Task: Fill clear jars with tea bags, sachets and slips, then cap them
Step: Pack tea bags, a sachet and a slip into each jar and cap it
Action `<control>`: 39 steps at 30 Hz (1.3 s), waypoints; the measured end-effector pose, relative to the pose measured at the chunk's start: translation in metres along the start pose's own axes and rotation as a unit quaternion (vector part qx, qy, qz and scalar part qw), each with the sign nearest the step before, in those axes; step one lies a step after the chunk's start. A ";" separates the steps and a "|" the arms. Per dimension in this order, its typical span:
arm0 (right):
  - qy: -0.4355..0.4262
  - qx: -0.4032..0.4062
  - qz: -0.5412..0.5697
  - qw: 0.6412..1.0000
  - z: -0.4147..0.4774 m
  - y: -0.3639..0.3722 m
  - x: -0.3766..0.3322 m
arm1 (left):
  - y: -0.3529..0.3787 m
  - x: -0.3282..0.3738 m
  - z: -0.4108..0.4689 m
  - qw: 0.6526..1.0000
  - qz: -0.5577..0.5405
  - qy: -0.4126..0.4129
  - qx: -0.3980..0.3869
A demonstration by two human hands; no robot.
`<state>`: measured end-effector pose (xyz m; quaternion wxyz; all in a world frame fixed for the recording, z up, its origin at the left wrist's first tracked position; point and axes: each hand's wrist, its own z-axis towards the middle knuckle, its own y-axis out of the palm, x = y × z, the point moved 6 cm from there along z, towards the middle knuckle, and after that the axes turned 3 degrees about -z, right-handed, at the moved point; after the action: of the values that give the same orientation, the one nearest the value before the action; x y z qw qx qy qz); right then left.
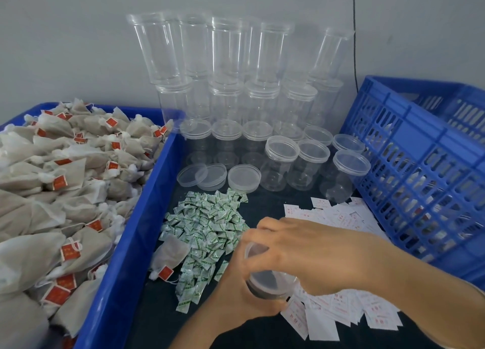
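My left hand (236, 293) grips a clear jar (270, 283) from below, near the table's front. My right hand (294, 246) curls over the jar's top, fingers round its rim or lid; whether the lid is seated I cannot tell. Left of the jar lies a heap of green-and-white sachets (210, 225), with one loose tea bag (170, 257) at its edge. White slips with red print (341, 217) spread under and behind my hands. A blue tray (136, 230) at the left is piled with tea bags (60, 178).
Empty clear jars (228, 68) stand stacked against the grey wall, with more open jars (312, 162) in front. Three loose lids (215, 177) lie behind the sachets. A blue slatted crate (425, 170) leans at the right.
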<state>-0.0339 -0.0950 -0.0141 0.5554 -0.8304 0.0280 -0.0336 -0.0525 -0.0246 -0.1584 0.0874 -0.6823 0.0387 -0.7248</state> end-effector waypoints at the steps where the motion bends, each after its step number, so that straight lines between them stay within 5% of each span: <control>1: -0.004 0.008 -0.004 1.000 -0.001 0.002 -0.001 | 0.000 0.001 0.000 1.000 0.021 0.008 -0.001; 10: -0.044 0.047 -0.057 0.996 -0.017 0.001 0.001 | 0.012 0.000 -0.002 0.999 0.006 0.007 -0.032; 13: -0.002 0.273 -0.099 0.957 -0.058 -0.065 0.031 | 0.007 -0.001 -0.002 0.999 -0.037 0.003 -0.013; 15: 0.028 0.325 -0.068 0.943 -0.082 -0.099 0.050 | 0.007 0.002 -0.003 0.999 -0.040 0.013 -0.010; 18: 0.117 0.225 0.159 0.954 -0.065 -0.087 0.075 | 0.007 0.005 -0.005 0.999 -0.021 0.025 -0.016; 22: 0.212 0.152 0.331 0.907 -0.007 -0.020 0.100 | 0.000 0.011 -0.008 0.999 -0.016 0.029 -0.005; 32: 0.368 0.202 0.151 0.895 0.115 0.031 0.154 | -0.018 -0.006 -0.013 0.999 -0.012 0.001 0.053; 39: 0.451 0.170 0.153 0.863 0.144 0.042 0.178 | -0.017 -0.005 -0.010 0.998 -0.038 -0.001 0.041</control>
<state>0.1557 0.0065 -0.1035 0.6127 -0.6027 0.3959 -0.3233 -0.0631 -0.0079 -0.1605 0.0878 -0.6797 -0.0171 -0.7281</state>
